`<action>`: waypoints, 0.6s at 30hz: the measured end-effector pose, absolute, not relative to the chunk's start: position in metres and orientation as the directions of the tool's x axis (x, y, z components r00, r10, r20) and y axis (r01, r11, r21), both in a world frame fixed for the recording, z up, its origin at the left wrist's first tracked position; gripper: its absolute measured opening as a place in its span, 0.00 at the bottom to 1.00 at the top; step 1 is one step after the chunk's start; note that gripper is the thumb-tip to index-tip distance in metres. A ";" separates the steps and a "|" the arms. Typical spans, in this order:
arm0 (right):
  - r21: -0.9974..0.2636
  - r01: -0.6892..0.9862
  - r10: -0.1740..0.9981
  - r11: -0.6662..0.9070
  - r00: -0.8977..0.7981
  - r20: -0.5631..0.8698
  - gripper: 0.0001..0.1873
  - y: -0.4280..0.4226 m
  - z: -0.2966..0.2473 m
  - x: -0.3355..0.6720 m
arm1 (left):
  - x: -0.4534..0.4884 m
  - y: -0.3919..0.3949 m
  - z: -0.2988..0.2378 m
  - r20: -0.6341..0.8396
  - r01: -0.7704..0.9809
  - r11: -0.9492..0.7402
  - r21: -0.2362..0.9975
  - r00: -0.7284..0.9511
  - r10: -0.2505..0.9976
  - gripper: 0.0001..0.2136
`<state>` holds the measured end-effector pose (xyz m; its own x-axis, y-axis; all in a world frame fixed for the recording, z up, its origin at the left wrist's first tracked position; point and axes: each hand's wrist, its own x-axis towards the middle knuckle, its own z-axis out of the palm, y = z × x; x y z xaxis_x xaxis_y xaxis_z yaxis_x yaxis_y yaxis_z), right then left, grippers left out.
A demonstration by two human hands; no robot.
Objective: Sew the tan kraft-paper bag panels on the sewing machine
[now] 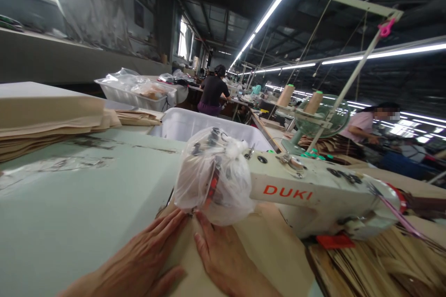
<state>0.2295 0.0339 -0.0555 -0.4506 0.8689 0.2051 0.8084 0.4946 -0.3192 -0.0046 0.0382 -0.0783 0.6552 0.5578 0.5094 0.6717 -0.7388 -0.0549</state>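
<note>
Here I am, looking down over both hands at the machine. The tan cloth lies on the table, its far end tucked beneath the bagged head of the sewing machine. My left hand lies on the cloth with fingers stretched out and together, thumb apart, gripping nothing; that spread probably keeps the material flat and stops it swinging. My right hand rests opposite, index finger and thumb extended and not closed on anything; its outer fingers go out of sight beside the plastic bag, so I can't tell how they bend. The two index fingers angle toward one spot just under the bag, which looks like the place where guidance counts most.

That bag is knotted round the machine's head, perhaps against dust or oil; it also hides the needle from me. Over on the left, a stack of tan panels sits at the table's far edge, leaving working room beside the hands. To the right, brown strips lie within easy reach, and the thread cones stand upright behind the machine, presumably so thread pulls off freely.
</note>
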 end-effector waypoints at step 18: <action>-0.058 0.897 0.655 0.438 -0.274 0.704 0.16 -0.009 -0.003 0.286 | -0.043 0.002 -0.054 0.309 0.661 -0.748 0.068 0.699 0.645 0.43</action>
